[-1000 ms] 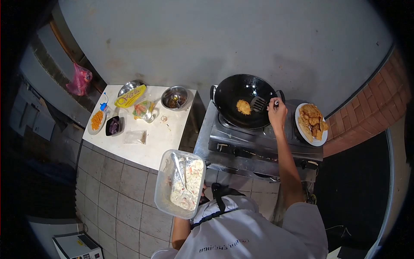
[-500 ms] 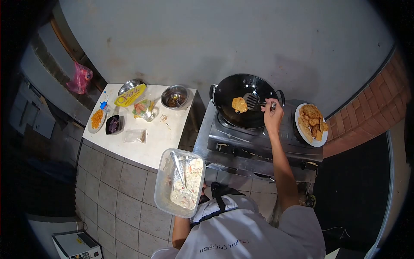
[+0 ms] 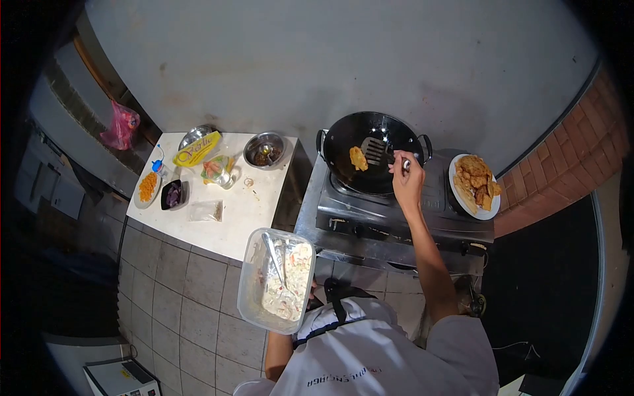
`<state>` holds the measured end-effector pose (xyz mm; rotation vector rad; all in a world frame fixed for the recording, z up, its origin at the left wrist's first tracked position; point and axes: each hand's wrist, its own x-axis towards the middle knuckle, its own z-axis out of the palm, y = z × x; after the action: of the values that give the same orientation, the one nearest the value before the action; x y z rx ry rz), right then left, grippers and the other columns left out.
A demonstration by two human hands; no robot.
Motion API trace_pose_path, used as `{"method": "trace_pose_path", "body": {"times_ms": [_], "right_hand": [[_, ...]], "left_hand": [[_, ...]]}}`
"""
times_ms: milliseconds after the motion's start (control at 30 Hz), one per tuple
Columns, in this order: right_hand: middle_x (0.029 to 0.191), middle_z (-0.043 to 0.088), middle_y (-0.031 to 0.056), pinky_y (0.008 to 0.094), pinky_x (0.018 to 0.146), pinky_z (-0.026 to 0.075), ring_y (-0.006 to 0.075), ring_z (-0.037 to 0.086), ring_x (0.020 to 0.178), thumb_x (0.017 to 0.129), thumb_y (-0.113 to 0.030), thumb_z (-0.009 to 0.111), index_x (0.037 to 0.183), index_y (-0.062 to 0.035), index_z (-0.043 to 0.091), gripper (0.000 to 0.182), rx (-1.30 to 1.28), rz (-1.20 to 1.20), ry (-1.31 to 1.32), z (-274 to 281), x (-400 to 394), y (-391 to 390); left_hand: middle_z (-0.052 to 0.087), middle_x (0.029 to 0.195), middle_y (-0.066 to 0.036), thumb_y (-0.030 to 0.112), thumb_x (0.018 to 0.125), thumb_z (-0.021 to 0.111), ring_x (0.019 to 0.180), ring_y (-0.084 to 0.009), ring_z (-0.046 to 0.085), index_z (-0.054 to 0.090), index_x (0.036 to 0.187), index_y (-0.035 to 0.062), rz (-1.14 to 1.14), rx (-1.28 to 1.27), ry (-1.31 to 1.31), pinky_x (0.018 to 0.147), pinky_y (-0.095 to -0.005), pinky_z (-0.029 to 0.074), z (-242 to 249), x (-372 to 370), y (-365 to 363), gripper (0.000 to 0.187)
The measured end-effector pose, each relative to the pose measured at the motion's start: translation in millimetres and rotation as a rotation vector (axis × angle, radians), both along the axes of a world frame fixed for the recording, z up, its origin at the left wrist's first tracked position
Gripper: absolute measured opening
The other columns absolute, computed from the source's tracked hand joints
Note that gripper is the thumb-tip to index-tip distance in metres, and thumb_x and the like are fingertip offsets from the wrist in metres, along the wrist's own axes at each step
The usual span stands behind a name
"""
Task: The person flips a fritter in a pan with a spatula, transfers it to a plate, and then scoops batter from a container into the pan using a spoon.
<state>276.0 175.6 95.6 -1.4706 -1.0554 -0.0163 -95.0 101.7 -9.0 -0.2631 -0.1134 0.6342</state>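
Note:
My right hand point(image 3: 407, 173) is closed around the handle of a slotted spatula point(image 3: 374, 151) inside a black wok point(image 3: 389, 181). Just left of the spatula's head is a golden fritter point(image 3: 358, 158), which looks tilted or edge-on. Low in the view, a clear plastic container point(image 3: 249, 290) holds a creamy white mixture point(image 3: 288, 290) with orange bits and a metal spoon point(image 3: 273, 257). My left hand point(image 3: 313, 288) grips this container at its right side; most of that hand is hidden beneath it.
The wok sits on a metal gas stove point(image 3: 370, 228). To its right is a white plate point(image 3: 487, 213) of fried pieces. The left table point(image 3: 244, 231) bears metal bowls point(image 3: 265, 150), a yellow packet point(image 3: 197, 150), a black bowl point(image 3: 173, 195) and a plate of orange pieces point(image 3: 147, 187).
The spatula has shifted slightly left and turned its slotted face into view. The fritter has moved a little left and tipped. The container stays almost where it was.

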Motion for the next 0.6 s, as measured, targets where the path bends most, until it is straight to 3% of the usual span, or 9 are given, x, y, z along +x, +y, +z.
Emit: {"method": "trace_pose_path", "body": {"times_ms": [67, 133, 267, 333, 367, 433, 600], "right_hand": [[0.085, 0.064, 0.0124, 0.0263, 0.056, 0.055, 0.0159, 0.066, 0.066, 0.093, -0.005, 0.056, 0.096, 0.0057, 0.06, 0.012, 0.001, 0.01, 0.003, 1, -3, -2], [0.085, 0.064, 0.0124, 0.0262, 0.056, 0.055, 0.0157, 0.066, 0.066, 0.093, -0.005, 0.056, 0.096, 0.0055, 0.06, 0.012, 0.003, 0.005, 0.005, 1, -4, -2], [0.084, 0.065, 0.0125, 0.0266, 0.055, 0.053, 0.0155, 0.065, 0.064, 0.093, -0.005, 0.057, 0.096, 0.005, 0.061, 0.011, -0.005, -0.005, -0.007, -1, -1, -6], [0.084, 0.064, 0.0128, 0.0268, 0.054, 0.052, 0.0157, 0.065, 0.063, 0.092, -0.005, 0.057, 0.096, 0.005, 0.061, 0.011, -0.019, -0.009, -0.045, -1, -3, -5], [0.084, 0.064, 0.013, 0.027, 0.053, 0.051, 0.016, 0.064, 0.061, 0.092, -0.004, 0.057, 0.096, 0.005, 0.061, 0.011, -0.032, -0.016, -0.081, -1, -4, -6], [0.083, 0.064, 0.0134, 0.0276, 0.054, 0.051, 0.0166, 0.064, 0.061, 0.092, -0.004, 0.058, 0.097, 0.0052, 0.061, 0.011, -0.03, -0.014, -0.077, 1, -7, -5], [0.084, 0.064, 0.0142, 0.029, 0.056, 0.05, 0.0178, 0.064, 0.061, 0.091, -0.004, 0.058, 0.097, 0.0056, 0.06, 0.011, -0.043, -0.012, -0.093, -3, -6, 1]], "left_hand": [[0.039, 0.121, -0.048, 0.079, 0.079, 0.041, 0.094, -0.0605, 0.056, 0.025, 0.149, 0.0138, -0.013, -0.012, -0.003, 0.067, -0.0585, 0.055, 0, -1, 2, 0.096], [0.031, 0.138, -0.038, 0.07, 0.082, 0.05, 0.112, -0.0634, 0.042, 0.024, 0.149, 0.0137, -0.088, 0.034, -0.194, 0.078, -0.0699, 0.048, 2, -1, 8, 0.091], [0.033, 0.139, -0.034, 0.069, 0.082, 0.052, 0.109, -0.0571, 0.045, 0.029, 0.148, 0.0135, -0.004, 0.01, -0.097, 0.079, -0.0651, 0.05, -1, 2, 2, 0.089], [0.038, 0.122, -0.048, 0.077, 0.079, 0.044, 0.099, -0.0633, 0.052, 0.024, 0.149, 0.0131, -0.045, 0.05, -0.116, 0.074, -0.0652, 0.052, -11, 1, 4, 0.096], [0.038, 0.122, -0.048, 0.077, 0.079, 0.044, 0.099, -0.0633, 0.052, 0.024, 0.149, 0.0131, -0.05, 0.05, -0.117, 0.074, -0.0652, 0.052, -8, 1, 3, 0.096], [0.033, 0.14, -0.03, 0.067, 0.081, 0.054, 0.114, -0.0536, 0.041, 0.031, 0.147, 0.011, -0.008, -0.033, -0.078, 0.087, -0.0662, 0.045, 0, 0, 0, 0.09], [0.03, 0.14, -0.032, 0.067, 0.08, 0.055, 0.115, -0.0577, 0.04, 0.029, 0.147, 0.0104, -0.059, -0.011, -0.087, 0.085, -0.0687, 0.046, -2, -4, 4, 0.092]]}}
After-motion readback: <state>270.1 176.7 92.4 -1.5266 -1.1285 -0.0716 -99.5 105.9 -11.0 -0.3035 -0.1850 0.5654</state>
